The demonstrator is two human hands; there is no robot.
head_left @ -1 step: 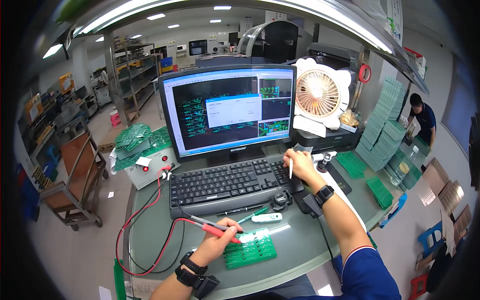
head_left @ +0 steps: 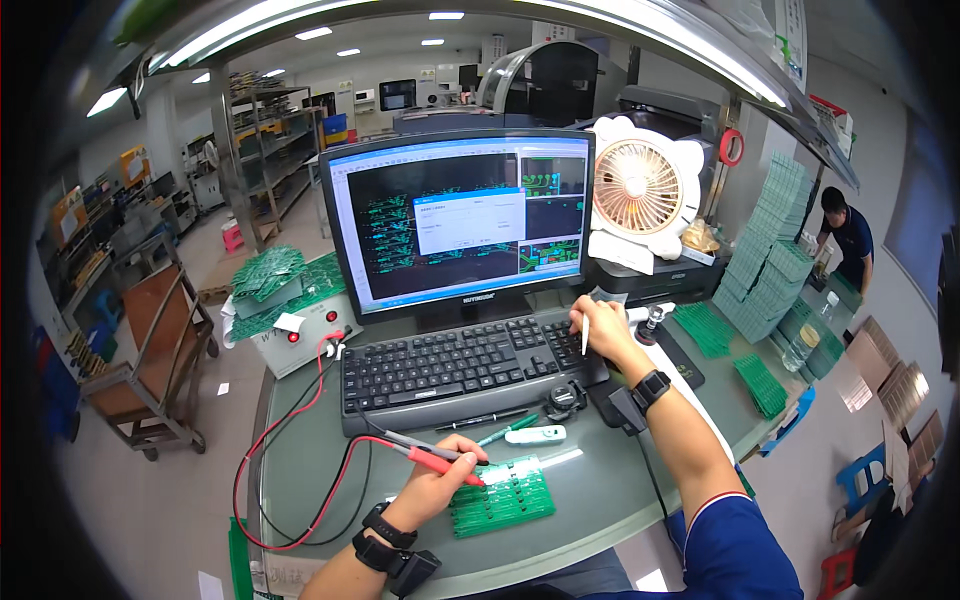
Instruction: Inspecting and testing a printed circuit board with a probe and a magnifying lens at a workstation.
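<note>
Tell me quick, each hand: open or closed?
Left hand: closed on a red probe and a dark probe.
Right hand: closed on a thin white stick at the keyboard.

I log on my feed: keyboard point(head_left: 440, 372), black; in front of it, test probe point(head_left: 430, 459), red; circuit board point(head_left: 508, 503), green, dark-spotted; behind it, fan point(head_left: 637, 187), white.

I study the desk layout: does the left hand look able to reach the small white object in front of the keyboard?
Probably yes: the small white object lies near the left hand, uncovered, though the red probe in that hand may hinder gripping.
</note>
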